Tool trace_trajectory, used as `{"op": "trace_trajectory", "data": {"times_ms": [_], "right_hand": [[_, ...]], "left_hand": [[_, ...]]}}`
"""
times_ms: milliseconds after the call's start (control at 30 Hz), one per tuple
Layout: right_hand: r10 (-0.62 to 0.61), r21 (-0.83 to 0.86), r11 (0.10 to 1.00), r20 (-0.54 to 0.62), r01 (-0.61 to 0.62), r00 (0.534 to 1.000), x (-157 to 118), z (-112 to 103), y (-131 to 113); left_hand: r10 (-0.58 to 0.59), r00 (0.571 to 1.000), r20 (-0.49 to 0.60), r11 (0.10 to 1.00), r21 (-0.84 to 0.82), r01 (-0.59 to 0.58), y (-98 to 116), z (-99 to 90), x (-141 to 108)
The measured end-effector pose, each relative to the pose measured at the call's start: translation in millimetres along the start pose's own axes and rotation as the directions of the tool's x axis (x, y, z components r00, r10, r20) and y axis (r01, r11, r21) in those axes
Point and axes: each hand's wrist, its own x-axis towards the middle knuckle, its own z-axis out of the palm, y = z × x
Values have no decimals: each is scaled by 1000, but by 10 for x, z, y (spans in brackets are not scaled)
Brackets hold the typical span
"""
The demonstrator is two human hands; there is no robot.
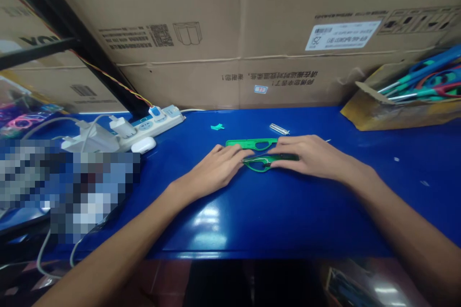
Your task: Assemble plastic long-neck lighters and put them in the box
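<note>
A green plastic shell half [256, 167] with a finger loop is held low over the blue table, with dark and metal parts lying along it. My right hand [306, 154] has its thumb and fingers closed on the right end of this shell, at a dark strip. My left hand [225, 163] pinches its left end between thumb and fingertips. Just behind lies a second green plastic shell half [248, 143], also with a loop opening; fingers of both hands partly cover it. Farther back are a small clear, shiny tube-like piece [280, 129] and small bright green pieces [217, 127].
A white power strip [158, 125] with chargers and a white rounded case [143, 145] are at left. An open cardboard box [392, 114] of long coloured tools stands at back right. Large cartons [216, 76] line the back of the blue table [273, 220].
</note>
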Motion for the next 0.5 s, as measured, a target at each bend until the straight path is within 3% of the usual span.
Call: {"op": "trace_trajectory", "data": {"times_ms": [167, 500], "right_hand": [[118, 15, 993, -112, -117, 987, -74, -105, 220], [61, 215, 974, 69, -74, 996, 23, 10, -22]], "left_hand": [[-53, 998, -19, 993, -106, 51, -39, -45, -11], [-30, 1000, -9, 991, -129, 28, -135, -191, -36]]}}
